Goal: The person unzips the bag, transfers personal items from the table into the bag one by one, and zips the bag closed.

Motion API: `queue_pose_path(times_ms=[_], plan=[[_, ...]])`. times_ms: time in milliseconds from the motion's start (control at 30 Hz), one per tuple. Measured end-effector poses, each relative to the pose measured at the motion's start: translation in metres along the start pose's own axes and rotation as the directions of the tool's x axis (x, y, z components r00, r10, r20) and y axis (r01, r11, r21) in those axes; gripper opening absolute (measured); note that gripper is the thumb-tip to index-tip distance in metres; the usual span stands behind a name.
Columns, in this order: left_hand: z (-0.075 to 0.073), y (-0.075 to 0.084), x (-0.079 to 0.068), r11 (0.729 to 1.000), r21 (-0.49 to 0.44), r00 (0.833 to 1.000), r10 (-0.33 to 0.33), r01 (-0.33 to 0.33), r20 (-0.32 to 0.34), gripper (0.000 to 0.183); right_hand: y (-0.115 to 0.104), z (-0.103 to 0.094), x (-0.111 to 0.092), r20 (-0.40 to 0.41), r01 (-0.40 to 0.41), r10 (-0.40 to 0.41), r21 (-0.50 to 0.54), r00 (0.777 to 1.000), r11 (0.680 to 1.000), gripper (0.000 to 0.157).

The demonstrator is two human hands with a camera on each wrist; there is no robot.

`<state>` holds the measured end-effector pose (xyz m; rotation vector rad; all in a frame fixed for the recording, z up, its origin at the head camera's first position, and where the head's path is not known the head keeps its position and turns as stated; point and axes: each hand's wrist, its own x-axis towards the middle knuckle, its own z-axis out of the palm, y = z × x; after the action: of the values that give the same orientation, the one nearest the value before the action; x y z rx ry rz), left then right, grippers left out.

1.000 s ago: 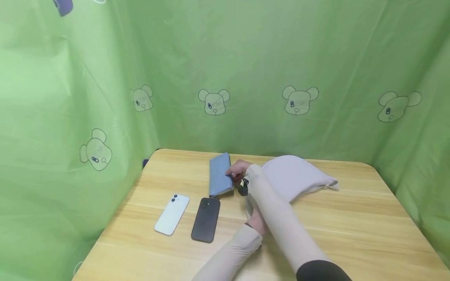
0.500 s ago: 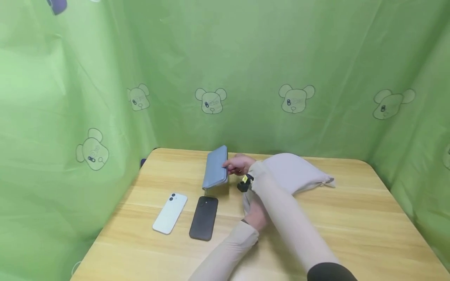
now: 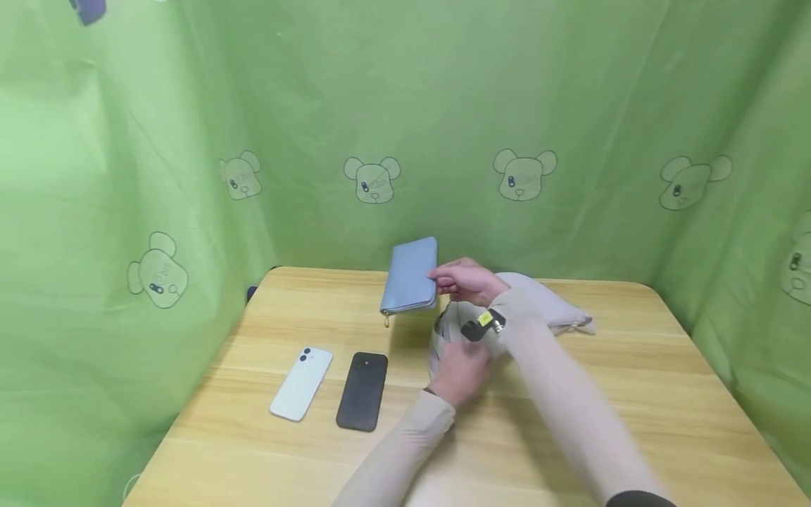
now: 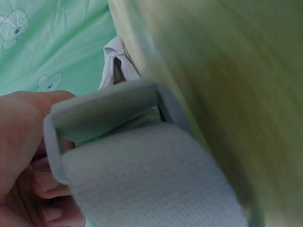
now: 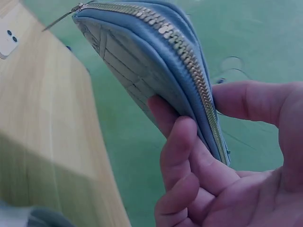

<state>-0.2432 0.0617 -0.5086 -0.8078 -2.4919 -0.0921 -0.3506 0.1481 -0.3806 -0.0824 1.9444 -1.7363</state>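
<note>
Beige sleeves [image 3: 400, 451] reach in from the near side of the wood-grain table [image 3: 640, 401]. Left of them lie a black smartphone [image 3: 362, 391] and, farther left, a white smartphone [image 3: 300, 384], both camera side up. The left hand [image 3: 461, 372], fingers curled, grips the near left end of a pale fabric bag [image 3: 541, 297]. Beyond it, the right hand [image 3: 470, 283] pinches a blue zip wallet [image 3: 410, 274] between thumb and fingers, tilted above the table, left of the bag. Green curtain [image 3: 443, 91] printed with bear heads hangs behind.
</note>
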Motion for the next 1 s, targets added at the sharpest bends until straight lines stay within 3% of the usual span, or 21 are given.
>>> queue_pose_path(times_ms=[33, 67, 100, 200, 300, 567, 1000], plan=[[-0.002, 0.000, 0.003, 0.992, -0.121, 1.000, -0.028, 0.028, 0.005, 0.023, 0.001, -0.006, -0.005, -0.008, 0.005, -0.005, 0.004, 1.000, 1.000, 0.009], [-0.005, 0.000, 0.006, 0.998, -0.053, 0.999, -0.044, 0.042, -0.026, 0.024, 0.002, -0.012, -0.010, -0.016, 0.013, -0.013, 0.007, 1.000, 1.000, 0.009], [-0.006, 0.001, 0.008, 0.998, -0.038, 0.999, -0.053, 0.053, 0.009, 0.025, 0.003, -0.017, -0.014, -0.023, 0.019, -0.019, 0.015, 1.000, 1.000, 0.009], [-0.005, 0.001, 0.012, 0.994, -0.065, 0.989, -0.079, 0.088, 0.122, 0.026, 0.009, -0.034, -0.030, -0.032, 0.045, -0.043, 0.048, 0.999, 0.998, 0.008], [-0.004, -0.001, 0.013, 0.992, -0.086, 0.982, -0.074, 0.090, 0.175, 0.028, 0.016, -0.049, -0.047, -0.043, 0.073, -0.069, 0.088, 0.997, 0.993, 0.007], [-0.001, -0.010, 0.013, 0.990, -0.129, 0.996, -0.050, 0.060, 0.080, 0.023, 0.045, -0.089, -0.096, -0.062, 0.128, -0.121, 0.127, 0.991, 0.983, 0.011], [-0.008, -0.014, 0.015, 0.963, -0.226, 0.988, -0.132, 0.148, 0.084, 0.025, 0.114, -0.130, -0.162, -0.092, 0.172, -0.156, 0.202, 0.983, 0.964, 0.022]])
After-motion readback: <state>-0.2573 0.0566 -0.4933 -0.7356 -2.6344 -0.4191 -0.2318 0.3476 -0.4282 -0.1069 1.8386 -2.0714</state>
